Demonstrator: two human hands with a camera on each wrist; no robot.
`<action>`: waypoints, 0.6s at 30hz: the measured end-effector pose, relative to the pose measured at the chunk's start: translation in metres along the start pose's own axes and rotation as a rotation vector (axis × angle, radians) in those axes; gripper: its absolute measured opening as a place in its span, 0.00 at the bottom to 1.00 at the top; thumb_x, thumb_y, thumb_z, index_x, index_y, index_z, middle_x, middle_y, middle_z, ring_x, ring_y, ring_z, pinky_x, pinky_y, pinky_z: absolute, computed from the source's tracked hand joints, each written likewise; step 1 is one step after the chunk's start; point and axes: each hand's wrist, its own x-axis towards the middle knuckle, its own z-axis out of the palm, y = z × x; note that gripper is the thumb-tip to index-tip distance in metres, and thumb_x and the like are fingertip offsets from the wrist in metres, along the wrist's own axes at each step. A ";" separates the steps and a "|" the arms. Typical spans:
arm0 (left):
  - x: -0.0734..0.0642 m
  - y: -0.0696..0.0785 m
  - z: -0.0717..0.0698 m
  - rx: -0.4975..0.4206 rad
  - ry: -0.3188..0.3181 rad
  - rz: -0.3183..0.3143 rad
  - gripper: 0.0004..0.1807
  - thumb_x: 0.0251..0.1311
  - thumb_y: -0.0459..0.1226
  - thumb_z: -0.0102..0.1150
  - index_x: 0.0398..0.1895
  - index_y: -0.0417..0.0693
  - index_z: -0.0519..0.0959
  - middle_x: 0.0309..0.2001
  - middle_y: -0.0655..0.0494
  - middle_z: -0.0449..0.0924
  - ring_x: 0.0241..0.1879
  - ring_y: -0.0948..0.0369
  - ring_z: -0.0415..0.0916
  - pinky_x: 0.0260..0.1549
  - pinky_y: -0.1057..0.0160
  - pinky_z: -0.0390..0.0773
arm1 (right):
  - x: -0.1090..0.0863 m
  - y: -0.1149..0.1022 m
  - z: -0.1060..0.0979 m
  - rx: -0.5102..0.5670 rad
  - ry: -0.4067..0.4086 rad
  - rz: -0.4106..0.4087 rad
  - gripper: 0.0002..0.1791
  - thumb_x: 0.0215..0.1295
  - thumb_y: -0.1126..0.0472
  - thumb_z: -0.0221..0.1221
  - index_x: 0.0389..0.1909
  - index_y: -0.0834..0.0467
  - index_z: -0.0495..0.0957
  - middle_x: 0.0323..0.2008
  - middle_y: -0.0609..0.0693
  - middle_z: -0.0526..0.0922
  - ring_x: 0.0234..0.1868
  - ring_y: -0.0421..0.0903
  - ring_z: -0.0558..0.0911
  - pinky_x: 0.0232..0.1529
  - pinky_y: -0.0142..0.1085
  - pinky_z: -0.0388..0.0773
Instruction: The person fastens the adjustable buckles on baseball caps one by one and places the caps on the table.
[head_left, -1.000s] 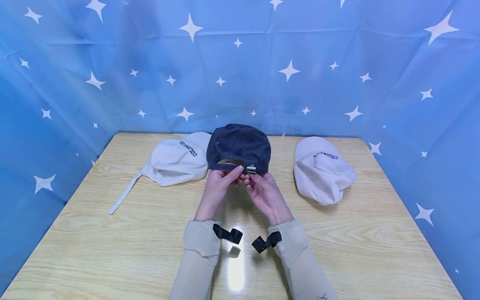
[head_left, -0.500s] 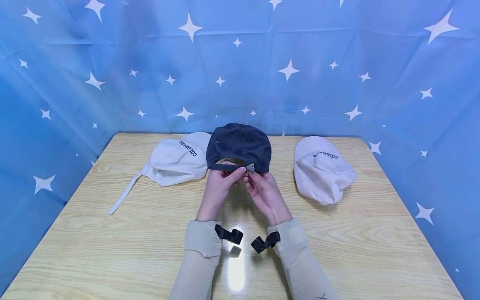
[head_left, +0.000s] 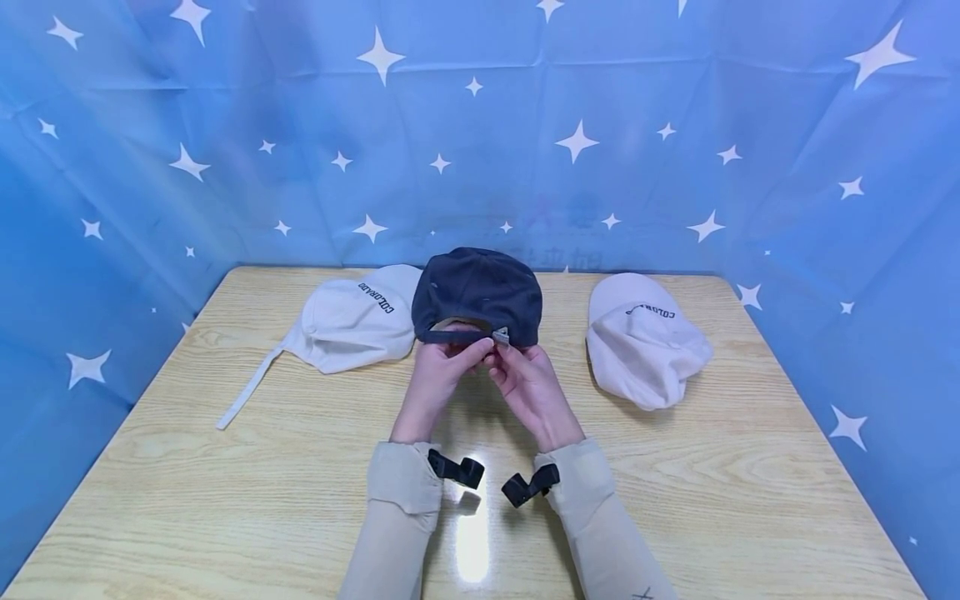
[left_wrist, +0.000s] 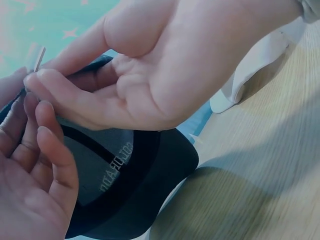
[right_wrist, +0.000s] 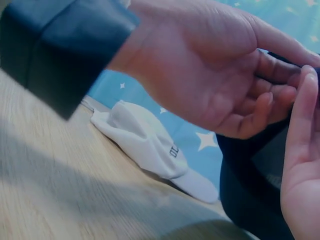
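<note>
A navy cap (head_left: 480,287) is held up at the middle, its back facing me and its adjustable strap (head_left: 453,337) crossing the rear opening. My left hand (head_left: 444,371) pinches the strap, thumb on top, close beside the metal buckle (head_left: 501,335). Thumb and fingers of my right hand (head_left: 528,387) pinch the buckle, whose plate stands tilted. In the left wrist view the right hand (left_wrist: 165,70) holds the buckle (left_wrist: 39,58) while the left hand's (left_wrist: 30,195) fingertips meet it. Reversed lettering shows inside the crown there. The strap's end is hidden by fingers.
To the left on the wooden table (head_left: 262,517) lies a white cap (head_left: 356,321) with its loose strap (head_left: 251,389) stretched toward me; its brim reaches the navy cap. Another white cap (head_left: 648,342) lies to the right. A starry blue curtain (head_left: 480,125) hangs behind.
My left thumb has shifted slightly right toward the buckle. The buckle plate has tilted from lying flat, and the right hand stays on it. Both white caps are unmoved.
</note>
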 end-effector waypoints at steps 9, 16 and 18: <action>0.007 -0.030 -0.005 -0.144 -0.002 0.055 0.15 0.54 0.44 0.59 0.35 0.40 0.76 0.27 0.50 0.77 0.25 0.58 0.74 0.23 0.65 0.72 | 0.000 -0.002 -0.001 0.106 0.004 -0.005 0.06 0.64 0.69 0.49 0.35 0.62 0.76 0.32 0.54 0.80 0.30 0.41 0.79 0.30 0.26 0.75; 0.001 -0.007 -0.001 -0.174 0.070 -0.048 0.08 0.54 0.39 0.60 0.29 0.42 0.75 0.24 0.51 0.76 0.23 0.59 0.73 0.22 0.66 0.70 | -0.001 -0.003 -0.001 0.127 -0.014 -0.003 0.07 0.64 0.69 0.49 0.34 0.62 0.76 0.32 0.53 0.80 0.30 0.40 0.79 0.30 0.26 0.75; 0.001 -0.004 -0.001 -0.181 0.071 -0.057 0.06 0.55 0.37 0.59 0.27 0.43 0.74 0.23 0.52 0.76 0.23 0.60 0.73 0.22 0.66 0.70 | -0.001 -0.003 -0.001 0.132 -0.013 0.001 0.07 0.64 0.69 0.49 0.34 0.62 0.76 0.32 0.54 0.81 0.30 0.40 0.79 0.30 0.26 0.75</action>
